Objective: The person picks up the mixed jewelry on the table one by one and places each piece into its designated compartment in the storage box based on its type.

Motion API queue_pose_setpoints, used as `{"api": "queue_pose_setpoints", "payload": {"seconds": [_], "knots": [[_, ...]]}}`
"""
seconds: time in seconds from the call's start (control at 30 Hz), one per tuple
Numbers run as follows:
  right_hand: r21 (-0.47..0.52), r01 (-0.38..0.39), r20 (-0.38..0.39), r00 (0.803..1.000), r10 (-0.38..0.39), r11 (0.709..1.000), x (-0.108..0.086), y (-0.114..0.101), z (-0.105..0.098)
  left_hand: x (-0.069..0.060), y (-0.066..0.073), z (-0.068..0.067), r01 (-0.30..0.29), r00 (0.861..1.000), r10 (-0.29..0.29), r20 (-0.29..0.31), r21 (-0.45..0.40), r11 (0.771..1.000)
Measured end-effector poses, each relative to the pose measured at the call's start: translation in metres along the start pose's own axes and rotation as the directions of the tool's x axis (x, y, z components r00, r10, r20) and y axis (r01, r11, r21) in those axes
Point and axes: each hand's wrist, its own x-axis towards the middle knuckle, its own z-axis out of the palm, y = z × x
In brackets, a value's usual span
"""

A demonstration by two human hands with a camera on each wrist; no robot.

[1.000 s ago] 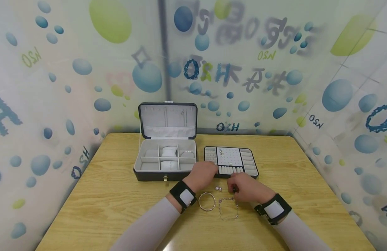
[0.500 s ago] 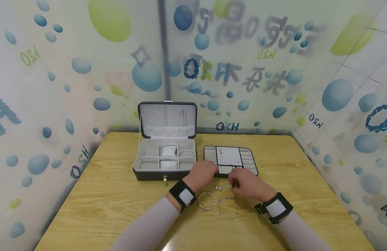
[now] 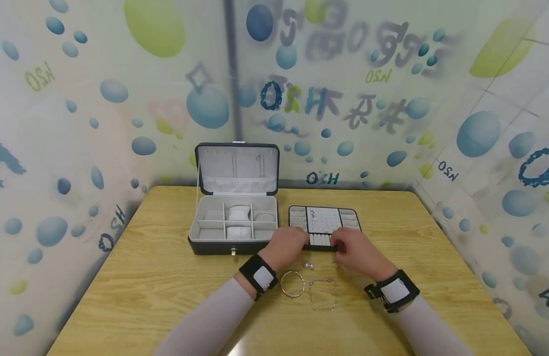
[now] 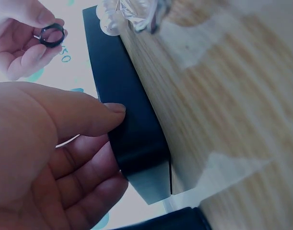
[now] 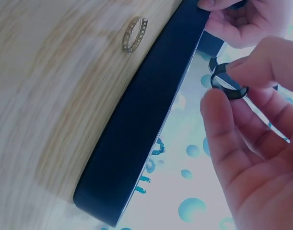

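Observation:
My right hand [image 3: 356, 251] pinches a black ring [image 5: 228, 88] between thumb and index finger, just above the front row of slots in a jewelry tray [image 3: 319, 248]. The same ring [image 4: 51, 35] shows edge-on in the left wrist view. My left hand [image 3: 286, 247] holds the tray at its front left corner, thumb on the dark side wall [image 4: 124, 91] and fingers on the far side. A silver stone-set ring [image 5: 135, 34] lies before the tray in the right wrist view. Pearl earrings [image 3: 309, 266], a bangle [image 3: 292, 296] and a chain bracelet [image 3: 334, 306] lie nearer me.
An open jewelry box [image 3: 212, 247] stands left of the tray, its lid [image 3: 238, 185] upright with necklaces hanging inside. Two white cushions and a bangle [image 3: 265, 214] sit in its compartments. Earrings [image 3: 313, 213] are on the tray's white board [image 3: 325, 222]. Patterned walls enclose the wooden table [image 3: 136, 287].
My right hand has risen from the table with the black ring and moved forward and slightly right, over the tray's front slots. My left hand stays at the tray corner.

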Motion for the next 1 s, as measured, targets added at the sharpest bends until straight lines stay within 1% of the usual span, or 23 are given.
{"api": "queue_pose_setpoints", "payload": {"seconds": [0.1, 0.3, 0.47, 0.6, 0.77, 1.0], "knots": [[-0.010, -0.024, -0.021, 0.999, 0.024, 1.000, 0.000, 0.002, -0.002, 0.000, 0.000, 0.000, 0.000, 1.000, 0.000, -0.004, -0.001, 1.000], [-0.044, -0.098, -0.047, 0.994, 0.096, 0.994, -0.001, 0.009, -0.001, 0.000, 0.000, 0.000, 0.006, 1.000, -0.006, 0.000, -0.008, 1.000], [-0.036, -0.160, -0.029, 0.987, 0.159, 0.986, 0.001, 0.013, -0.001, 0.000, 0.000, 0.001, 0.005, 1.000, -0.005, -0.005, -0.015, 1.000], [-0.040, -0.200, -0.021, 0.980, 0.199, 0.979, 0.002, 0.015, 0.003, 0.000, 0.001, 0.001, 0.013, 1.000, -0.013, 0.008, -0.022, 1.000], [-0.060, -0.217, -0.038, 0.976, 0.215, 0.974, 0.002, 0.016, 0.008, 0.000, 0.001, 0.001, 0.020, 1.000, -0.019, 0.023, -0.016, 1.000], [-0.075, -0.202, -0.044, 0.979, 0.199, 0.977, 0.003, 0.015, 0.011, 0.001, 0.001, 0.002, 0.020, 1.000, -0.019, 0.018, -0.014, 1.000]]}}
